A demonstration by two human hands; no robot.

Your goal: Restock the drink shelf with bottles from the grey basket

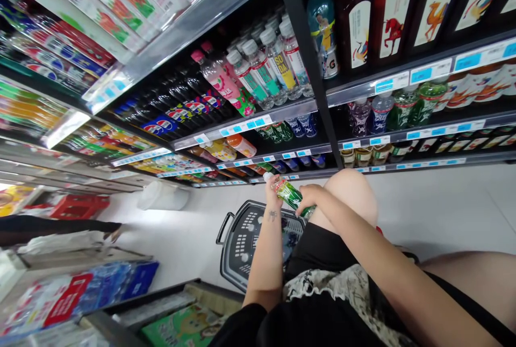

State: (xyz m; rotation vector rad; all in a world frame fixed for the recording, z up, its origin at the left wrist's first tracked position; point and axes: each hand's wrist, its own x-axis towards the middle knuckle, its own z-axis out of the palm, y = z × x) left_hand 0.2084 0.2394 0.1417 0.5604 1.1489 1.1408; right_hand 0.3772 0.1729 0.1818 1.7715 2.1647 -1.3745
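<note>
A clear drink bottle with a green label and white cap (288, 193) is held slantwise between both hands. My left hand (274, 190) is wrapped round its neck end, close below the cap. Around its lower part my right hand (313, 197) is closed, near my raised knee. Beneath the bottle and my left forearm, a dark grey shopping basket (226, 261) stands on the floor. Some bottles seem to lie in it, partly hidden by my arm, and their kind is unclear.
Shelves of drinks (245, 124) run along the far side, with price tags on their edges. A whitish bin (162, 196) stands on the floor to the left. Another person's hand (114, 230) shows at the left. Shrink-wrapped packs (92, 296) are stacked at the lower left.
</note>
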